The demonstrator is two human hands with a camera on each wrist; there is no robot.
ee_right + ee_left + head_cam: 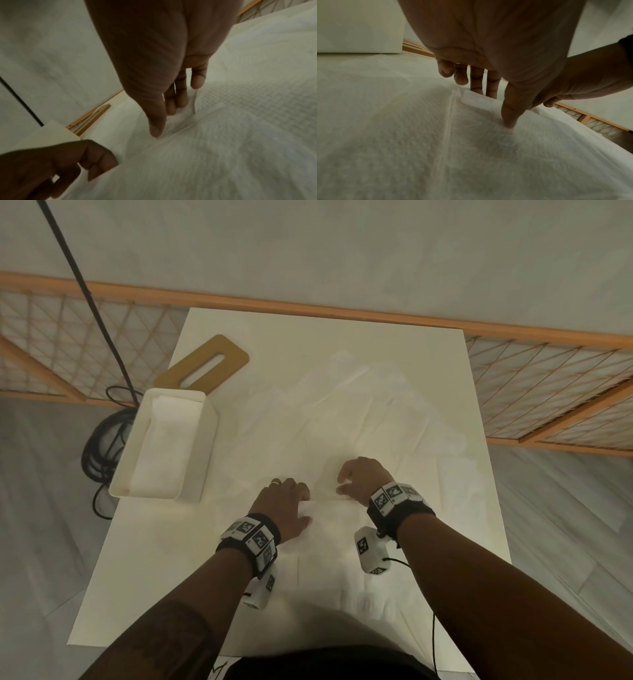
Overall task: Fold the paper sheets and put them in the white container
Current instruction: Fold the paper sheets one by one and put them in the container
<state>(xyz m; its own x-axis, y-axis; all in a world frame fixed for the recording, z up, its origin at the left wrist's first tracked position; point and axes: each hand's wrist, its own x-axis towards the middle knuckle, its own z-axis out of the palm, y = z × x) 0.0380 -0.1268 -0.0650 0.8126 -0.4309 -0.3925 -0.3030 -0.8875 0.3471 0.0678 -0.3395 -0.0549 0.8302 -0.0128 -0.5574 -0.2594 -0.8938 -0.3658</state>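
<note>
Looking down from the head camera, a white table (428, 378) carries crumpled paper sheets (342, 419) spread over its middle. A folded sheet (329, 529) lies near the person, its far edge between the two hands. The left hand (286, 508) rests on that edge with fingers bent and the thumb on top of the sheet. The right hand (363, 479) sits just beside it, fingers curled down onto the paper. A white container (205, 453) stands at the table's left side with folded paper inside, and a wooden lid (205, 364) with a slot lies behind it. A black cable (99, 450) is coiled on the floor.

From the left wrist, the left hand (496, 47) has its thumb (510, 116) pressed on the folded sheet (471, 148), while the other fingers reach over the sheet's far edge; it seems to pinch that edge. The container (359, 27) shows at upper left.

From the right wrist, the right hand (154, 54) points its fingers down, the tips touching a raised paper flap (185, 116) and the thumb pressing alongside, apparently pinching it. The left hand (51, 169) is at lower left, gripping the sheet's edge.
</note>
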